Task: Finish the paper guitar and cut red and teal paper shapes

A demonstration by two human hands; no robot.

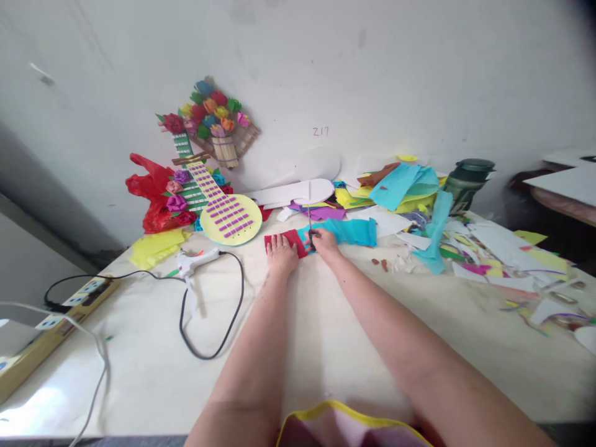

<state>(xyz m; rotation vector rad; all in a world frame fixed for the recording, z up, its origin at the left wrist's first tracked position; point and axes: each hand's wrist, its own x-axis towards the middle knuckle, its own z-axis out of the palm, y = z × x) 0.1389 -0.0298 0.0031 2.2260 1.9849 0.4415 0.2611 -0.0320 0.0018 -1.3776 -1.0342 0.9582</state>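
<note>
My left hand (280, 251) lies flat with fingers spread on a red sheet of paper (292, 239) on the table. Just to its right, my right hand (323, 241) is closed on the handles of a pair of scissors (310, 226), whose blades point away from me toward the wall. The scissors stand at the seam where the red sheet meets a turquoise sheet (351, 231). Both forearms reach forward across the pale tabletop (298, 323).
A white glue gun (195, 262) with a black cord lies left of my hands, a power strip (79, 298) farther left. A paper guitar (223, 211), a paper flower bouquet (214, 118) and a red bag (151, 192) stand by the wall. Coloured paper scraps (488, 261) and a dark green jar (468, 180) fill the right.
</note>
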